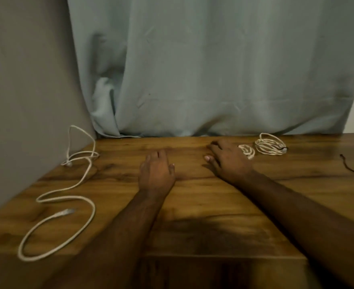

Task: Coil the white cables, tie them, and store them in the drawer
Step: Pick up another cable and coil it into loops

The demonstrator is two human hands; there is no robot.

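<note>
While both hands lie flat on the wooden tabletop (192,205), neither holds anything: the left hand (156,174) and the right hand (229,161) rest palm down, fingers extended and relaxed, set apart from each other. Well to the left of the left hand, a long white cable (76,197) lies uncoiled in loose, wandering curves; one plug end lies inside its near loop, and its far section rises against the grey wall (26,80). Just beside the right hand's fingers, on its right, sits a small white coil (248,151). Immediately beyond that lies a larger white coil (270,146), wound in several flat turns, with a dark band at its right edge. Farther right, a thin dark tie (349,166) lies loose on the wood. A pale blue curtain (213,69) hangs behind the hands.
</note>
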